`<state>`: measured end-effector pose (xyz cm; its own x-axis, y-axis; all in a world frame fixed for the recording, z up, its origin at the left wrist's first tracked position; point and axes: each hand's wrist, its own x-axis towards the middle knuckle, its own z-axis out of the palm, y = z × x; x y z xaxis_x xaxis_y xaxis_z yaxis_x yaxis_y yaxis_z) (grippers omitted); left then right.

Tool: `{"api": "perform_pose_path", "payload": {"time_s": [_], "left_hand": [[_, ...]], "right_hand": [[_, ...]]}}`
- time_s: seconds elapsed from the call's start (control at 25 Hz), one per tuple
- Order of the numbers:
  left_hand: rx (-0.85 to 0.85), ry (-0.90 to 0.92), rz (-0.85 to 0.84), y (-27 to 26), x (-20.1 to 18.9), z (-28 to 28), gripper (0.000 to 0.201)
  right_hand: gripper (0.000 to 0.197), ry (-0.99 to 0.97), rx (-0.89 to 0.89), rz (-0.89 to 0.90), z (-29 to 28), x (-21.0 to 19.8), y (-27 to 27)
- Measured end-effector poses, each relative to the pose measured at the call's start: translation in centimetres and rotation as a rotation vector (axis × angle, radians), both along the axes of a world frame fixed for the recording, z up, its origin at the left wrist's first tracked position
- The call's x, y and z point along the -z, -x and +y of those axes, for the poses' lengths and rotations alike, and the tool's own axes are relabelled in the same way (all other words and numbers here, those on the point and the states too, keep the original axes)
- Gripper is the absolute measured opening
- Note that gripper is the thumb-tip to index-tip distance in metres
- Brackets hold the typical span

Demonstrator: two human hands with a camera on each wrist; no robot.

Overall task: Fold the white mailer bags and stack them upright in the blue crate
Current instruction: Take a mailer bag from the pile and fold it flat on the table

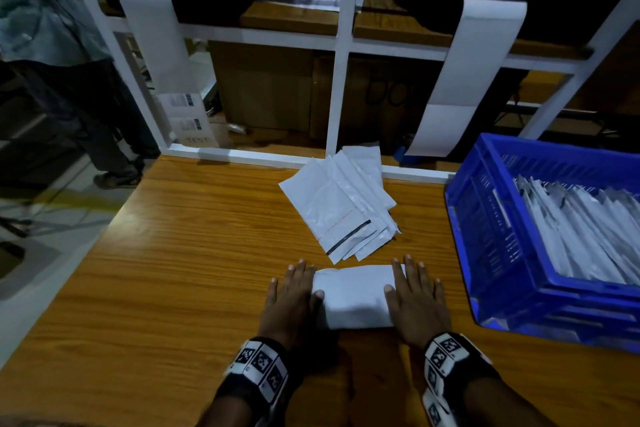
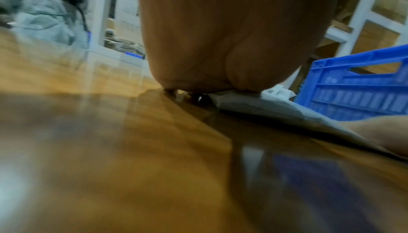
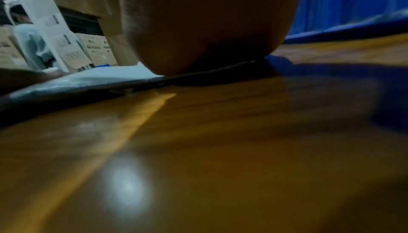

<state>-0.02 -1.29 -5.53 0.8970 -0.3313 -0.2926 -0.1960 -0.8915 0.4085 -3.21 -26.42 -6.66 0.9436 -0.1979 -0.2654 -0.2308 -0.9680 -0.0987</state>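
Both hands flat, fingers straight: left hand (image 1: 293, 302) and right hand (image 1: 415, 302) press the ends of the folded mailer bag (image 1: 353, 298) on the wooden table (image 1: 173, 270). Blue crate (image 1: 485, 236) just right, already holding upright bags. Unfolded pile (image 1: 339, 204) just behind. Bag looks light, thin, slick, likely springs open; pinch along the fold edge.

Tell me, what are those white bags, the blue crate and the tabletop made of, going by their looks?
The folded mailer bag looks like thin plastic film: smooth, faintly glossy, softly creased under both flat hands. The unfolded bags show the same sheen. The blue crate looks like rigid moulded plastic, with slotted, ribbed walls. The table shows wood grain under a glossy finish; possibly laminate rather than solid wood.
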Motion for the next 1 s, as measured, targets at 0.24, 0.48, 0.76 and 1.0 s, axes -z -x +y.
{"api": "perform_pose_path", "payload": {"time_s": [0.24,0.48,0.76,1.0], "left_hand": [[0.032,-0.095,0.031,-1.0,-0.9,-0.7,0.060],[0.058,0.061,0.019,-3.6,-3.6,-0.8,0.091],[0.173,-0.006,0.155,-5.4,-5.5,-0.7,0.047],[0.239,0.053,-0.386,-5.2,-8.4,-1.1,0.046]], "right_hand": [[0.059,-0.045,0.042,-0.015,0.5,-2.1,-0.7],[0.069,-0.295,0.080,0.018,-1.0,-3.9,-1.6],[0.009,-0.396,0.030,-0.114,-2.4,-6.2,-0.5],[0.018,-0.430,0.080,-0.413,-3.4,-10.1,0.2]]}}
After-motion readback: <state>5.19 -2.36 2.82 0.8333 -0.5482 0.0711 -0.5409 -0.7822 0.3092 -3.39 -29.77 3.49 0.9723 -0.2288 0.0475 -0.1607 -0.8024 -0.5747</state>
